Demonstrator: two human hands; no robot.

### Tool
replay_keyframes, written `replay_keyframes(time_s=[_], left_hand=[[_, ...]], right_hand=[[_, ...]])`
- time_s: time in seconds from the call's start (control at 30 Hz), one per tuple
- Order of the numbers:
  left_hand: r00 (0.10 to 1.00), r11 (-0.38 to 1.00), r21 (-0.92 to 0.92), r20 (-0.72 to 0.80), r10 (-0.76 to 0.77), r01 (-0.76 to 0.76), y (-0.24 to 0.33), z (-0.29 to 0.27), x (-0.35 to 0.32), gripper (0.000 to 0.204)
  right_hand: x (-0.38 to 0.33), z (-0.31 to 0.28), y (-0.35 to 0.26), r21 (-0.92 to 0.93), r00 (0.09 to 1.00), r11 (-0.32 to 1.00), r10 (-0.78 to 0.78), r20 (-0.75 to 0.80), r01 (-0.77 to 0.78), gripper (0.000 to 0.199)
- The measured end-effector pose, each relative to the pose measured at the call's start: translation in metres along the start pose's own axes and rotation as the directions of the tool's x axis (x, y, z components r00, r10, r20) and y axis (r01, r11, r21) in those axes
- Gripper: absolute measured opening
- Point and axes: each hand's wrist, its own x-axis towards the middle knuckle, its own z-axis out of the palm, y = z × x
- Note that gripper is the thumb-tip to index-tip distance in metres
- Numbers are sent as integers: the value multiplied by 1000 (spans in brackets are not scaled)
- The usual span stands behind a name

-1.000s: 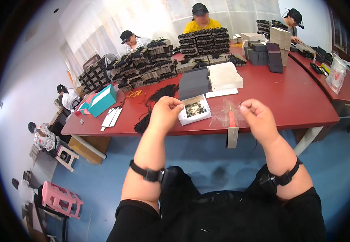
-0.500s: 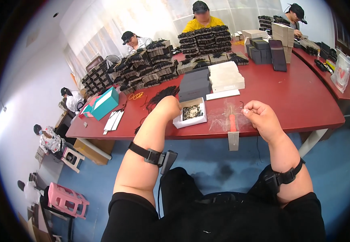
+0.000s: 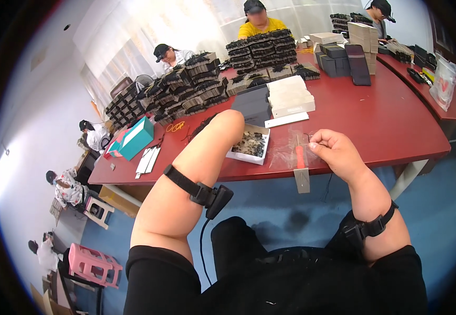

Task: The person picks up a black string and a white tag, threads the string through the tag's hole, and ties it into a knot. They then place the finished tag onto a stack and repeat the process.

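Black cord (image 3: 307, 137), right of the white box (image 3: 249, 158), is pinched by the right hand (image 3: 335, 150); I can't tell the grip of the left hand (image 3: 230, 126).

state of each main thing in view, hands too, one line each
white box, open, holding small bits
left hand, at the white box, fingers hidden
right hand, pinching a dark strand
red-handled tool, tip pointing away from the person
phone, on end, leaning back
white strips, lying flat, fanned out
yellow bands, lying loose
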Motion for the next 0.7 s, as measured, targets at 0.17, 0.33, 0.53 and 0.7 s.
replay_keyframes(time_s=[0.17, 0.33, 0.53, 0.7], left_hand=[[1000, 1000, -31, -29, 5, -6, -11, 15, 7, 17], [991, 973, -231, -137, 0, -32, -25, 27, 7, 23], [995, 958, -283, -73, -69, 45, -26, 36, -4, 30], [972, 958, -282, -206, -116, 55, -14, 13, -18, 24]], right_hand=[[0, 3, -3, -82, 1000, 997, 16, 15, -14, 9], [-1, 2, -3, -66, 999, 997, 44, 25, -42, 9], [-2, 1, -4, -75, 998, 995, 65, 18, -64, 9], [-1, 0, -1, -88, 999, 996, 30, 10, -29, 9]])
